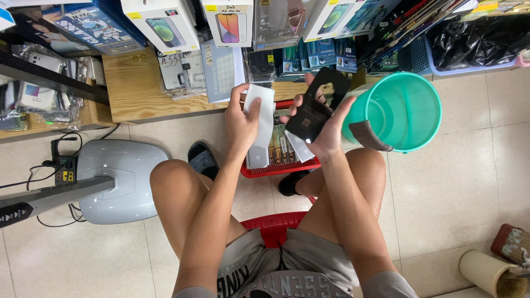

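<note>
My left hand grips a long white packet, held upright above a red basket on the floor. My right hand holds a black phone case with a camera cutout at its top, along with a pale sleeve that sticks out below it. The two hands are close together, a little apart, over the basket. Several packaged items stand in the basket. My bare knees frame it on both sides.
A teal plastic bin stands right of my right hand. A grey fan base with cables sits at left. Wooden shelves with boxed phone cases run along the top. I sit on a red stool.
</note>
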